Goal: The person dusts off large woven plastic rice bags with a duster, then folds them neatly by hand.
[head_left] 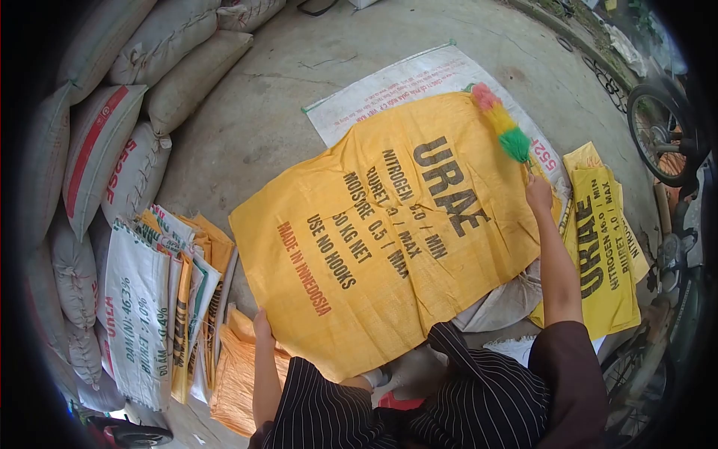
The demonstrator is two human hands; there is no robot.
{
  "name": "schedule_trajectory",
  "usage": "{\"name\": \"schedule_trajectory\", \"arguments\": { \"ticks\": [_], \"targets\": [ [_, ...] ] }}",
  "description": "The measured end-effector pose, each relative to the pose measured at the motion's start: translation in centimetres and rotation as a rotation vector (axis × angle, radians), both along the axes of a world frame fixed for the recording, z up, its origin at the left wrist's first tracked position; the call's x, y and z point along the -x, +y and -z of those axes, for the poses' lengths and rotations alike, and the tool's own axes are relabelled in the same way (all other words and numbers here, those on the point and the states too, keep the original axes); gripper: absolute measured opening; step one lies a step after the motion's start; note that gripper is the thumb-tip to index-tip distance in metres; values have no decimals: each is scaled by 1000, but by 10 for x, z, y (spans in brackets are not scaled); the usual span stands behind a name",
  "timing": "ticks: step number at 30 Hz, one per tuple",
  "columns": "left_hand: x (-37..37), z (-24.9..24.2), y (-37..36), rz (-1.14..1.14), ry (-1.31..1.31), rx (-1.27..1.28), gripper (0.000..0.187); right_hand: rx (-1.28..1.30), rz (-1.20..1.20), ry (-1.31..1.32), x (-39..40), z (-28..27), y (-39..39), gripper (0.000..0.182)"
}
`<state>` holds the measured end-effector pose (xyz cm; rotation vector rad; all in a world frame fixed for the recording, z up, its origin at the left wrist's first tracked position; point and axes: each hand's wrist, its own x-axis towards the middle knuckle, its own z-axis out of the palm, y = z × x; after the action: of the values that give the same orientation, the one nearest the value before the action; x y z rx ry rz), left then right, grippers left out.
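R hand (538, 193) w/ duster (497, 123), L hand (263, 327) on yellow sack (351, 224).
Yellow sack spread print-up in front of person, nr edge by knees, partly over white sack (389, 90) on floor (224, 112). L hand grips its nr-L edge; R hand closed round duster handle, tuft at far-R edge, can't tell if touching. Folded sacks (134, 299) to L, nr full sacks (105, 157).

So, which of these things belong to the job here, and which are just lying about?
Seemingly in the job:
- colourful duster, in the right hand
- spread yellow sack, left hand at its edge
- white sack partly beneath it
- perhaps the flat sacks at left

Probably just lying about:
- filled sacks
- wheel at upper right
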<state>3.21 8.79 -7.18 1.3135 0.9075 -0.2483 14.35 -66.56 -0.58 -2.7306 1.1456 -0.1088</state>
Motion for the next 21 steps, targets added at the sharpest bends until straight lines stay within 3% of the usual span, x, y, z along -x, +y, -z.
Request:
{"name": "schedule_trajectory", "arguments": {
  "ticks": [1, 3, 6, 9, 12, 15, 21],
  "targets": [
    [4, -2, -3, -9, 7, 4, 41, 4, -9, 7, 8, -7, 6, 36],
    [3, -15, -2, 64, 78, 412, 44, -88, -83, -183, 36, -14, 36, 37],
    [-10, -56, -25, 55, 35, 374, 45, -271, -71, -109, 98, -18, 97, 38],
    [-36, -71, -22, 39, -134, 336, 45, -288, -74, 42, 143, 25, 115, 36],
    [-77, -108, -22, 45, -271, 288, 47, -219, -70, -27, 132, 60, 115, 31],
    [-103, -178, -36, 9, -370, 222, 47, -240, -48, -23, 89, 50, 115, 32],
    [-115, -247, -52, -170, -560, 99, 47, -284, -190, -183, 36, 43, 137, 33]
  ]
}}
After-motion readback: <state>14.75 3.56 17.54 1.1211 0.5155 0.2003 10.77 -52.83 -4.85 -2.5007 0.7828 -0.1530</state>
